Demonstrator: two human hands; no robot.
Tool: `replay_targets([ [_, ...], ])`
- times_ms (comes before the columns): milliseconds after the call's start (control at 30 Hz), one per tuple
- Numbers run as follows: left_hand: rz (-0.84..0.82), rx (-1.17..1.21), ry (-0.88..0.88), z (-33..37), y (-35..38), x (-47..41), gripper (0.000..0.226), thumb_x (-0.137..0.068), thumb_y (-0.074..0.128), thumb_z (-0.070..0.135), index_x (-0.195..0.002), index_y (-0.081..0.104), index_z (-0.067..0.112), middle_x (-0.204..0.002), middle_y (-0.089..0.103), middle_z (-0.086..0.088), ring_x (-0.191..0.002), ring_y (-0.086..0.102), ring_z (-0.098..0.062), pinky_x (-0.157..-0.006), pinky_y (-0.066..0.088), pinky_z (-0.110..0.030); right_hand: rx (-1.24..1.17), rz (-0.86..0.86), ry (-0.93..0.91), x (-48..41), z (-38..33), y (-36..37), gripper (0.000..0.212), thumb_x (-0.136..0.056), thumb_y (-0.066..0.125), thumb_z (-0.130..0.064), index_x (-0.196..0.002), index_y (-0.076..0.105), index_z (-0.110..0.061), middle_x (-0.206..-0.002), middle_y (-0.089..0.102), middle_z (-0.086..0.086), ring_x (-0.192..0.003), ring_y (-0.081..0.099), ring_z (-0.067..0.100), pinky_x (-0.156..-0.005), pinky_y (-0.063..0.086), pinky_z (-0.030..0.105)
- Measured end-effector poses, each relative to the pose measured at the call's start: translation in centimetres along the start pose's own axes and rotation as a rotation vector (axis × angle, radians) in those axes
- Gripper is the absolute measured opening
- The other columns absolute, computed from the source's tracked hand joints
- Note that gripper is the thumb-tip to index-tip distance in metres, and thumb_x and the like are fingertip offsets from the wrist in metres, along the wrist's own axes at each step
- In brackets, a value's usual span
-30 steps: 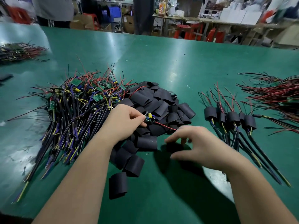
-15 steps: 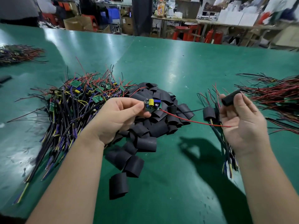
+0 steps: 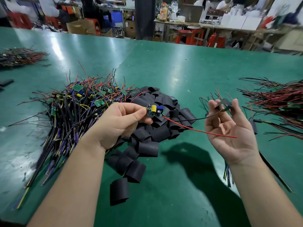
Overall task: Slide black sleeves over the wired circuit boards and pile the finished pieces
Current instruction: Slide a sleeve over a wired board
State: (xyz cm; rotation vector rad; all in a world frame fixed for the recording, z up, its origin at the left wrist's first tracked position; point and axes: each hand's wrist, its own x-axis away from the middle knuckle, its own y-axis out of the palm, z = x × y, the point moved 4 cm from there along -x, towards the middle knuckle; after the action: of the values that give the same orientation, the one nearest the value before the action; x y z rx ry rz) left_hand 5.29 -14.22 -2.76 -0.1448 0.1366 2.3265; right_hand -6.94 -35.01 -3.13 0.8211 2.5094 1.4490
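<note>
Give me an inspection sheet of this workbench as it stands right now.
Surface: green table, glossy.
Job's things: circuit board unsleeved; black sleeve apart from it; loose sleeve pile centre; wired-board heap left.
Clutter: wire bundle far left; red-wire heap right.
Hands: left hand pinches the board; right hand pinches the sleeve.
Cables: red lead crosses the right palm; black lead ends near the sleeve.
Surroundings: red stools, cardboard boxes, blurred.
</note>
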Motion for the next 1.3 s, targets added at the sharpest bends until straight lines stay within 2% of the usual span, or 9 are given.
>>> replay_targets([
  [133, 0.055, 0.038, -0.030, -0.4, -0.4, -0.2, 0.023, -0.082, 0.056, 0.023, -0.077, 0.065, 0.003, -0.051, 0.058, 0.001, -0.035, 0.021, -0.003, -0.037, 0.014, -0.011, 0.031, -0.070, 0.017, 0.5, 0.1, 0.6, 0.028, -0.075, 0.064, -0.034, -0.080, 0.070, -0.006, -0.082, 0.071, 0.004, -0.073, 0.070, 0.010, -0.056, 0.054, 0.018],
  [233, 0.113, 0.077, -0.036, -0.5, -0.7, -0.3, 0.021, -0.082, 0.055, 0.023, -0.080, 0.063, 0.004, -0.053, 0.062, 0.000, -0.033, 0.021, -0.002, -0.035, 0.016, -0.011, 0.082, -0.098, 0.068, 0.7, 0.5, 0.9, 0.032, -0.061, 0.073, -0.036, -0.082, 0.073, -0.011, -0.085, 0.071, 0.002, -0.068, 0.069, 0.009, -0.051, 0.053, 0.017],
  [367, 0.216, 0.085, -0.039, -0.5, -1.3, -0.5, 0.018, -0.090, 0.054, 0.018, -0.081, 0.063, 0.006, -0.059, 0.067, -0.001, -0.032, 0.022, -0.001, -0.035, 0.017, -0.011, 0.137, -0.133, 0.080, 0.7, 0.8, 0.8, 0.025, -0.073, 0.064, -0.040, -0.081, 0.076, -0.020, -0.087, 0.070, -0.007, -0.090, 0.071, 0.014, -0.055, 0.053, 0.017],
  [433, 0.256, 0.088, -0.049, -0.6, -1.5, -0.5, 0.020, -0.093, 0.052, 0.015, -0.080, 0.065, 0.007, -0.067, 0.071, -0.003, -0.032, 0.022, -0.002, -0.035, 0.018, -0.011, 0.143, -0.150, 0.087, 0.7, 1.0, 0.9, 0.025, -0.067, 0.070, -0.041, -0.082, 0.076, -0.022, -0.088, 0.071, -0.009, -0.091, 0.071, 0.015, -0.055, 0.053, 0.017],
  [600, 0.285, 0.065, -0.070, -0.8, -1.5, -0.6, 0.019, -0.095, 0.052, 0.012, -0.083, 0.064, 0.005, -0.070, 0.072, -0.005, -0.031, 0.021, -0.002, -0.036, 0.015, -0.011, 0.098, -0.216, 0.110, 0.7, 1.1, 1.0, 0.054, -0.040, 0.093, -0.036, -0.087, 0.074, -0.018, -0.091, 0.072, -0.006, -0.087, 0.071, 0.012, -0.053, 0.053, 0.017],
  [1000, 0.333, 0.043, -0.053, -1.3, -1.8, -0.9, 0.019, -0.096, 0.053, 0.012, -0.082, 0.065, 0.007, -0.070, 0.072, -0.005, -0.031, 0.022, -0.002, -0.035, 0.018, -0.010, 0.076, -0.208, 0.097, 0.5, 1.0, 0.9, 0.060, -0.034, 0.097, -0.032, -0.086, 0.074, -0.014, -0.088, 0.071, -0.001, -0.087, 0.071, 0.015, -0.052, 0.053, 0.017],
  [1200, 0.352, 0.047, -0.052, -1.4, -1.8, -0.9, 0.020, -0.096, 0.053, 0.012, -0.080, 0.065, 0.008, -0.070, 0.072, -0.005, -0.030, 0.021, -0.002, -0.035, 0.018, -0.009, 0.139, -0.220, 0.021, 0.3, 1.0, 0.7, 0.055, -0.034, 0.097, -0.030, -0.083, 0.076, -0.018, -0.091, 0.073, -0.002, -0.090, 0.071, 0.018, -0.060, 0.055, 0.020],
  [1300, 0.340, 0.051, -0.050, -1.3, -1.5, -0.9, 0.019, -0.096, 0.053, 0.012, -0.081, 0.065, 0.008, -0.071, 0.073, -0.006, -0.030, 0.021, -0.002, -0.035, 0.018, -0.009, 0.179, -0.199, -0.037, -0.1, 1.5, 0.5, 0.031, -0.055, 0.086, -0.023, -0.083, 0.073, -0.022, -0.093, 0.073, -0.002, -0.092, 0.070, 0.020, -0.067, 0.055, 0.022],
])
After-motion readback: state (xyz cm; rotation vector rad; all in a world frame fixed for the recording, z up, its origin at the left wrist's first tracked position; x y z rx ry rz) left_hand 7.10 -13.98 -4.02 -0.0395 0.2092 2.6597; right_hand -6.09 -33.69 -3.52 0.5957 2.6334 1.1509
